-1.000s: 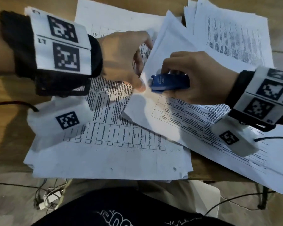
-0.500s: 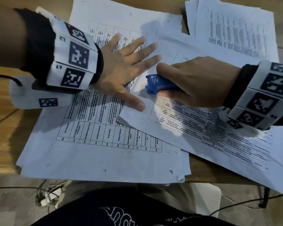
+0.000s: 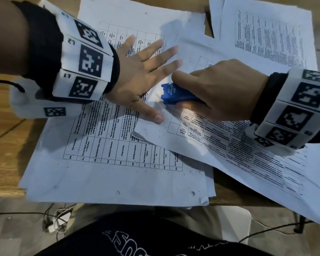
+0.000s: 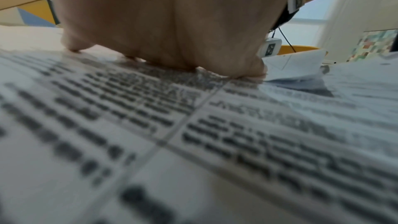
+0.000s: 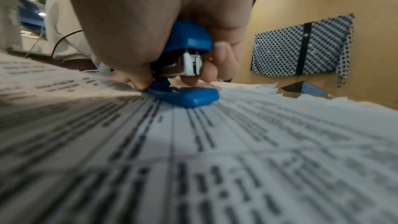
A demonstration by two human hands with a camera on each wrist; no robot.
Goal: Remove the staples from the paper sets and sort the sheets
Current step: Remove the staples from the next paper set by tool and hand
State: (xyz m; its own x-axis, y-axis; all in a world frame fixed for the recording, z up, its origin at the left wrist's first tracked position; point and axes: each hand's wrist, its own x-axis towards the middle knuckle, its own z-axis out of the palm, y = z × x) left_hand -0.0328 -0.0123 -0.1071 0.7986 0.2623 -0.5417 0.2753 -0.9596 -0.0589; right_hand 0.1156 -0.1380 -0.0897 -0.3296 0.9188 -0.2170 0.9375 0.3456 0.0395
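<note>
My left hand (image 3: 142,74) lies flat with its fingers spread across the printed sheets, and its thumb presses the near corner of the angled paper set (image 3: 220,137). My right hand (image 3: 220,89) grips a small blue stapler-like tool (image 3: 174,93) whose nose rests on that set, just right of my left thumb. In the right wrist view the blue tool (image 5: 185,74) sits with its base on the paper, fingers curled round it. In the left wrist view my left hand's palm (image 4: 163,23) rests on the printed page (image 4: 193,134). No staple is visible.
A stack of table-printed sheets (image 3: 118,172) lies under my left hand and overhangs the wooden table's (image 3: 4,145) near edge. Another text-printed pile (image 3: 266,30) sits at the back right. Cables (image 3: 54,218) lie on the floor below.
My left hand went from pinching the sheet's edge to lying flat with spread fingers. My right hand, still gripping the blue tool, lowered it onto the paper set.
</note>
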